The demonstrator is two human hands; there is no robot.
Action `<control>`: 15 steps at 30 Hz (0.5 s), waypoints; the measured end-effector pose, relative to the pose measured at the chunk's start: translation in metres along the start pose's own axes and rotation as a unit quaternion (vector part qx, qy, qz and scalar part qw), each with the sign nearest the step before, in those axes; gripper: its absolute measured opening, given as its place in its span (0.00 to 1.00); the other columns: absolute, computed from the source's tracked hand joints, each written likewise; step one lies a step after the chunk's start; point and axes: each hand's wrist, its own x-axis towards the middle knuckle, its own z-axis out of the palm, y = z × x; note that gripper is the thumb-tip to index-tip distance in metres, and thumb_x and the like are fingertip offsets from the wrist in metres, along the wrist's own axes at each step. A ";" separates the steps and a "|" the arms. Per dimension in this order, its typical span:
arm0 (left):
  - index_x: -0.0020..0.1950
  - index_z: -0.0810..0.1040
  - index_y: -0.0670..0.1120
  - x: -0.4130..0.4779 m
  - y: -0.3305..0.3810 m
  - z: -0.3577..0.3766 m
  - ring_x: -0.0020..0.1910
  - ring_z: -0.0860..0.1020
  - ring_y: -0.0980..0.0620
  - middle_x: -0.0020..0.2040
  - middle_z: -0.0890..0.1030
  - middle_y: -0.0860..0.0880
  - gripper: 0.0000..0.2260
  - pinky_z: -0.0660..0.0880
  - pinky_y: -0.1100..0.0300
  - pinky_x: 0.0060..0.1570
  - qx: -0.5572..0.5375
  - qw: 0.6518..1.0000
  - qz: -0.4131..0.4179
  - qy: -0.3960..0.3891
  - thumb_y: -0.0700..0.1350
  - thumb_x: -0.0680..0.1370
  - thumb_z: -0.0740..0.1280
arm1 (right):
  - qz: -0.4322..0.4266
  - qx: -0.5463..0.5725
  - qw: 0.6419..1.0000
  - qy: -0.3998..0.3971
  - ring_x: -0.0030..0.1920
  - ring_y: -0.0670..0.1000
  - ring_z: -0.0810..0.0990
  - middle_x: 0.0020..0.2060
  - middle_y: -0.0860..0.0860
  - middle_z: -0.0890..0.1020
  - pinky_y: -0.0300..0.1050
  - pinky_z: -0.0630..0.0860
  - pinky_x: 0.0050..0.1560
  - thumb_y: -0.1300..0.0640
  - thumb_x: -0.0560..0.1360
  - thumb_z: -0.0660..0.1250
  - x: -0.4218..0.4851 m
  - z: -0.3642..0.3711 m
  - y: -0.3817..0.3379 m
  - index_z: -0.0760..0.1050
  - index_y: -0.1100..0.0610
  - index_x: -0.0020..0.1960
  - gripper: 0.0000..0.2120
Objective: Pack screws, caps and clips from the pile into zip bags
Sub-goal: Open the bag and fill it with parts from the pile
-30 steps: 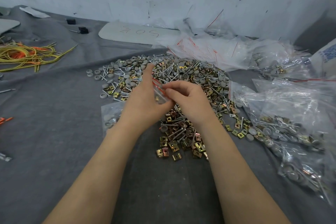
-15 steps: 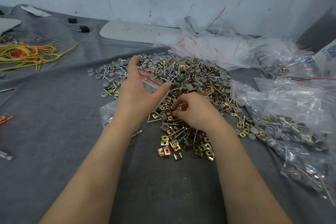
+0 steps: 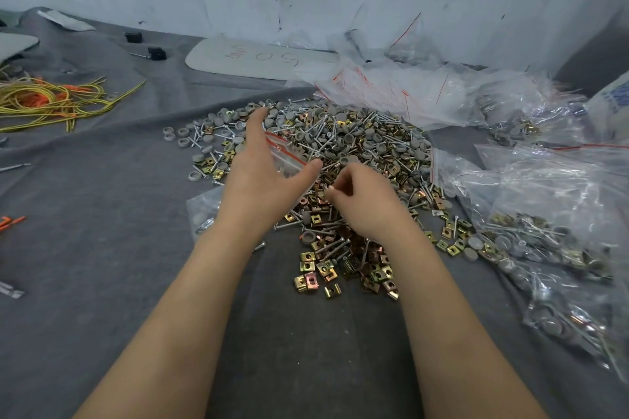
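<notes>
A big pile of silver screws, grey caps and brass clips (image 3: 360,143) lies on the grey cloth. My left hand (image 3: 258,180) hovers over its left side and holds a small clear zip bag (image 3: 287,156) with a red strip, stretched between thumb and forefinger. Just right of that thumb, my right hand (image 3: 364,197) has its fingertips pinched together above the brass clips (image 3: 340,265). Small clips seem to sit in the pinch, mostly hidden by the fingers.
Filled zip bags (image 3: 544,248) are heaped on the right, and one filled bag (image 3: 200,211) lies under my left wrist. Empty bags (image 3: 408,92) are stacked at the back by the wall. Yellow and orange wires (image 3: 44,102) lie far left, a grey board (image 3: 255,58) behind.
My right hand left the bag, dipped into the brass clips, and has now risen back toward the bag's mouth. My left hand shifted left and spread the bag wider.
</notes>
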 end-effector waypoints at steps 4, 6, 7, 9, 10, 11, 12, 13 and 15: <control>0.76 0.54 0.54 0.000 0.000 0.001 0.53 0.71 0.56 0.62 0.76 0.48 0.43 0.65 0.62 0.51 0.006 1.000 -0.001 0.000 0.56 0.68 0.75 | 0.000 0.150 0.987 0.052 0.47 0.52 0.80 0.44 0.51 0.81 0.51 0.78 0.52 0.56 0.76 0.68 0.003 -0.008 0.004 0.73 0.50 0.43 0.05; 0.76 0.55 0.54 0.000 0.000 0.001 0.53 0.71 0.57 0.63 0.77 0.48 0.42 0.65 0.62 0.51 0.009 1.000 0.002 0.000 0.56 0.68 0.75 | -0.012 0.161 0.986 0.045 0.47 0.50 0.81 0.43 0.49 0.82 0.53 0.77 0.57 0.59 0.76 0.68 0.002 -0.009 0.005 0.77 0.51 0.44 0.04; 0.76 0.55 0.54 0.000 0.000 0.001 0.53 0.70 0.57 0.63 0.76 0.48 0.42 0.65 0.63 0.52 0.010 1.000 0.002 -0.001 0.56 0.68 0.75 | -0.017 0.157 0.987 0.038 0.47 0.49 0.81 0.43 0.48 0.82 0.52 0.77 0.58 0.60 0.77 0.67 0.002 -0.008 0.006 0.79 0.52 0.46 0.04; 0.76 0.55 0.54 -0.001 0.001 0.002 0.53 0.70 0.57 0.63 0.76 0.49 0.42 0.64 0.63 0.51 0.011 1.000 0.000 -0.005 0.56 0.68 0.75 | -0.018 0.127 0.991 0.040 0.47 0.48 0.80 0.43 0.47 0.81 0.47 0.76 0.56 0.61 0.77 0.67 0.003 -0.007 0.008 0.81 0.54 0.52 0.06; 0.75 0.55 0.55 -0.002 0.001 0.002 0.53 0.71 0.57 0.63 0.76 0.49 0.42 0.64 0.63 0.51 0.011 1.000 0.000 -0.007 0.56 0.68 0.75 | -0.015 0.111 0.992 0.056 0.46 0.46 0.78 0.44 0.46 0.80 0.43 0.75 0.53 0.60 0.77 0.67 0.004 -0.006 0.009 0.80 0.54 0.54 0.07; 0.76 0.55 0.55 -0.002 0.001 0.002 0.55 0.73 0.55 0.63 0.76 0.49 0.42 0.64 0.63 0.52 0.012 1.000 0.001 -0.009 0.56 0.68 0.75 | -0.015 0.104 0.991 0.083 0.45 0.45 0.78 0.44 0.45 0.80 0.39 0.73 0.49 0.60 0.77 0.67 0.004 -0.006 0.010 0.79 0.53 0.55 0.08; 0.76 0.54 0.55 -0.002 0.002 0.002 0.57 0.74 0.53 0.64 0.76 0.49 0.42 0.65 0.62 0.52 0.013 1.000 0.003 -0.012 0.57 0.68 0.75 | -0.020 0.118 0.986 0.115 0.44 0.43 0.77 0.44 0.45 0.79 0.34 0.72 0.46 0.59 0.77 0.67 0.004 -0.006 0.009 0.78 0.52 0.54 0.07; 0.76 0.54 0.54 -0.003 0.002 0.002 0.60 0.74 0.51 0.66 0.75 0.49 0.43 0.65 0.62 0.54 0.015 1.000 0.007 -0.017 0.57 0.68 0.75 | -0.031 0.152 0.977 0.145 0.43 0.41 0.78 0.43 0.44 0.80 0.30 0.71 0.44 0.60 0.76 0.68 0.004 -0.007 0.009 0.76 0.52 0.52 0.06; 0.76 0.54 0.54 -0.003 0.003 0.004 0.61 0.75 0.49 0.66 0.75 0.48 0.44 0.66 0.61 0.55 0.017 0.999 0.012 -0.032 0.56 0.68 0.76 | -0.053 0.245 0.953 0.169 0.44 0.42 0.80 0.42 0.44 0.81 0.29 0.73 0.44 0.61 0.75 0.69 0.004 -0.005 0.004 0.75 0.51 0.46 0.06</control>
